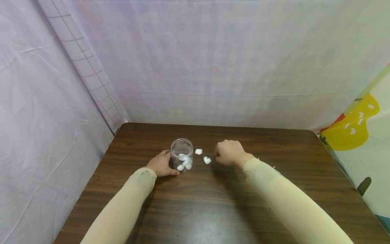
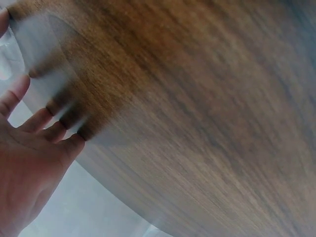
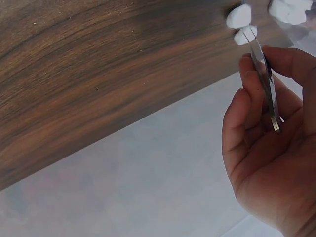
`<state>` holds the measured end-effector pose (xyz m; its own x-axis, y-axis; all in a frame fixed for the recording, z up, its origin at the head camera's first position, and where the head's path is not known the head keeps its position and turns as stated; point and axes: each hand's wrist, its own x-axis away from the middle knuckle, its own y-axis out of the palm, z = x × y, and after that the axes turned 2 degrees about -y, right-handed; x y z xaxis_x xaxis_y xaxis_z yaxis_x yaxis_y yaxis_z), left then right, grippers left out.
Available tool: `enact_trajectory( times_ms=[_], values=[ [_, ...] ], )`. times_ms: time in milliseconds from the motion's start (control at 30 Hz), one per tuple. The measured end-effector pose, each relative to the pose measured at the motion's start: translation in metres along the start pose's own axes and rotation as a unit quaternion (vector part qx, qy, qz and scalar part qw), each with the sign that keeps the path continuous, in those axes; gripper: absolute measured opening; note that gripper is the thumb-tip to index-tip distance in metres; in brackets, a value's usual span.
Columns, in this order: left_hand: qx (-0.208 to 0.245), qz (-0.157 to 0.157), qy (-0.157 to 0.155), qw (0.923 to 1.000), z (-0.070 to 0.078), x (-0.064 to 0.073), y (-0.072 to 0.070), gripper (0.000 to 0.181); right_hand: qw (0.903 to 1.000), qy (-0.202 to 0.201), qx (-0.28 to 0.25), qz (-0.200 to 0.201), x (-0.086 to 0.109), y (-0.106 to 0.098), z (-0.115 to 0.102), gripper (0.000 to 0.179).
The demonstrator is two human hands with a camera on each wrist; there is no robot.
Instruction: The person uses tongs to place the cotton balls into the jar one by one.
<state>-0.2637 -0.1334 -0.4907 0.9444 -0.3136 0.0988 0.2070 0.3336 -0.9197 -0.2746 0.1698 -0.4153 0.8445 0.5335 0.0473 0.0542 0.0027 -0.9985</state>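
Observation:
A clear, lidless jar [image 1: 181, 146] stands upright on the table with several white cotton balls [image 1: 185, 163] at its bottom. My left hand [image 1: 161, 164] holds the jar's left side, thumb in front and fingers toward the back. Two loose cotton balls lie right of the jar, one farther back [image 1: 198, 151] and one nearer [image 1: 207, 160]. My right hand [image 1: 230, 152] is just right of them. In the right wrist view its thumb and fingers pinch metal tweezers [image 3: 266, 84], whose tips overlap one cotton ball [image 3: 243, 36]; another cotton ball [image 3: 239, 16] lies beside it.
The dark wooden table [image 1: 195, 203] extends toward me and to both sides. A pale curtain [image 1: 213, 67] hangs behind its far edge, and a white sheet [image 1: 45, 135] hangs along the left. A wall with a yellow figure [image 1: 350, 135] stands at the right.

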Motion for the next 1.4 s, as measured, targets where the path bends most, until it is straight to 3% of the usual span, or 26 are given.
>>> enact_trajectory(
  times_ms=[300, 1400],
  values=[
    [0.004, -0.004, -0.001, 1.0, 0.002, 0.002, 0.0, 0.095, 0.9998, -0.01, 0.002, -0.014, -0.001, 0.006, -0.004, 0.037],
    [0.0, 0.002, 0.003, 1.0, -0.003, -0.002, 0.001, 0.096, 0.9998, -0.009, 0.015, -0.005, -0.002, 0.004, 0.006, 0.031]
  ],
)
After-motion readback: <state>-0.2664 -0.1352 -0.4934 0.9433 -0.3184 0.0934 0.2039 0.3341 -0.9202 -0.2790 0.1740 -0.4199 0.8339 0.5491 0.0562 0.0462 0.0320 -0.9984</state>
